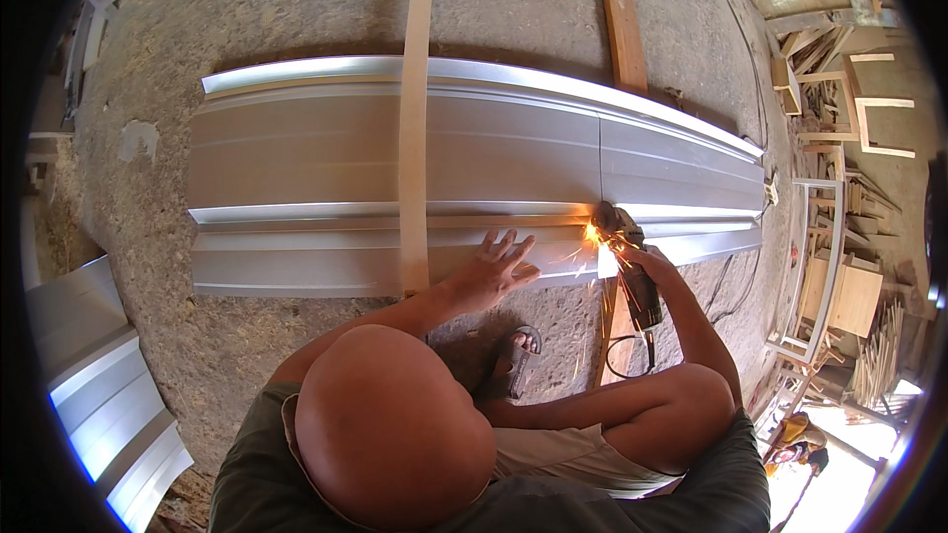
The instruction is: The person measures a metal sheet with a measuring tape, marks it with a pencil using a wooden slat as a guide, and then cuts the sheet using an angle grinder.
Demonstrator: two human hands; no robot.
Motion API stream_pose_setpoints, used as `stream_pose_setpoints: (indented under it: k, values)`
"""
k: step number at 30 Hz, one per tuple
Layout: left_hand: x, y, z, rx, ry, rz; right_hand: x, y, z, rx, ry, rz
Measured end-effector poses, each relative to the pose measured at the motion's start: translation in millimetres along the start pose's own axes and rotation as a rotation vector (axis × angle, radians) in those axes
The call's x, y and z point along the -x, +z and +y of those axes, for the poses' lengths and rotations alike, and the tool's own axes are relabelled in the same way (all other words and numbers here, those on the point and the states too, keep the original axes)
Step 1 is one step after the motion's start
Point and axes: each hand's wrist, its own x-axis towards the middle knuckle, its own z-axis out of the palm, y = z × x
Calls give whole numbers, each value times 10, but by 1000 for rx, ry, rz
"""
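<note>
Fingers spread, my left hand [497,268] is over the near edge of a ribbed metal roofing sheet [504,160]; whether it touches the sheet I cannot tell. My right hand [640,263] is closed around a black angle grinder [642,298]. The grinder's head meets the sheet at a raised rib, and orange sparks [593,234] spray from there toward me. A thin dark line crosses the sheet from its far edge down to the grinder. Left of my left hand, a flat wooden strip [414,138] lies across the sheet.
A wooden beam [622,20] runs beneath the sheet on the rough concrete floor [296,5]. The grinder's cord [614,360] loops near my foot [518,355]. More metal sheeting [104,400] lies at the lower left. Wooden frames [854,104] and a pale metal frame [828,266] stand at the right.
</note>
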Motion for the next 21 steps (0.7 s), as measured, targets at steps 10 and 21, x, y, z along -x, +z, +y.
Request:
stream_pose_setpoints:
  k: [10,21]
  values:
    - [-54,-28,24,-12,5,-16,-307,-354,553,-100,-271,-103]
    - [2,-47,9,7,-10,-28,-248,-170,254,-4,-42,-81]
